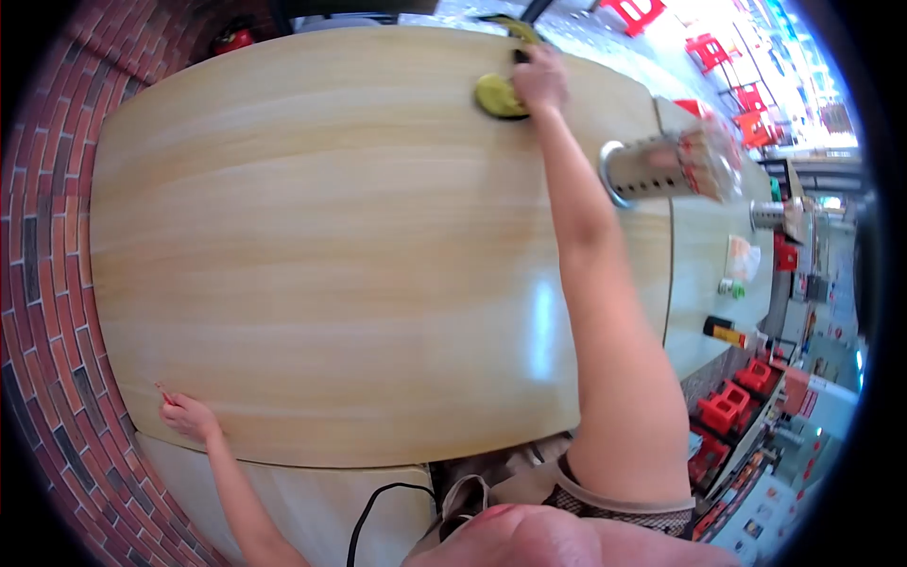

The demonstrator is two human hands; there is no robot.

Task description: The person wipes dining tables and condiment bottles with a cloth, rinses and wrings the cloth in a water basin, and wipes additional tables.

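My right hand (542, 79) is stretched out to the far right part of the wooden-topped table (331, 227). Its fingers are closed on a yellow-green cloth (498, 96) with dark edges. One part of the cloth lies on the tabletop, and another sticks out beyond the hand near the far edge. At the near left corner, my left hand (189, 418) is closed around a small, thin red object (165, 394), whose kind I cannot make out.
A perforated metal holder (647, 168) with wrapped chopsticks stands right of my right forearm. Beyond it, a second table (704, 241) carries another holder (767, 215) and a packet (743, 257). A brick wall (59, 283) borders the left side. Red stools (726, 406) stand at the right.
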